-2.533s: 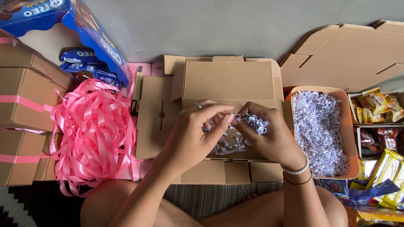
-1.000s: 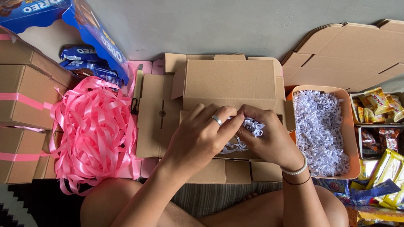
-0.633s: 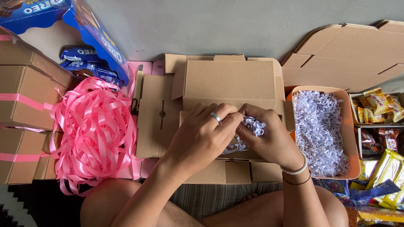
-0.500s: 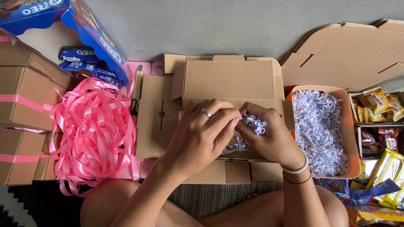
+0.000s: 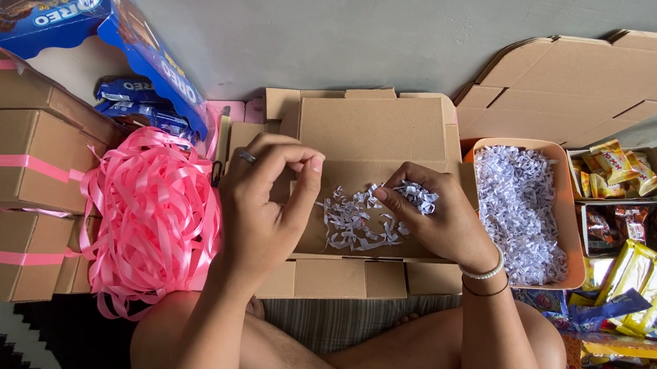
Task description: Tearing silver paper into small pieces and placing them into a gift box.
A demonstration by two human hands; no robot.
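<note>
Lifted since half a second ago, the left hand (image 5: 261, 206) now hangs above the near-left part of the open cardboard box (image 5: 375, 128), its fingers curled and thumb meeting the fingertips with nothing clearly between them; before, both hands were pressed close together over the paper.

Going left to right: 3 closed cardboard boxes (image 5: 19, 152) tied with pink ribbon stand stacked at the left edge. Behind them a torn blue biscuit carton (image 5: 78, 12) leans on the grey wall, with blue biscuit packets (image 5: 138, 103) lying below it. Just beside the boxes sits a loose heap of pink ribbon (image 5: 149, 223), touching the open box's left side.

The left hand wears a ring on 1 finger. Inside the open box lies a thin scatter of white shredded paper (image 5: 353, 220), spread across its floor between the 2 hands. The right hand (image 5: 438, 220), with beaded bracelets at the wrist, rests low in the box, its fingertips pinching a small tuft of the shreds at the right end of the scatter.

Right of the box, an orange tray (image 5: 573, 259) holds more shredded paper. Flat cardboard blanks (image 5: 599, 83) lean behind it. Yellow and red snack packets (image 5: 637, 266) fill small boxes at the far right.
</note>
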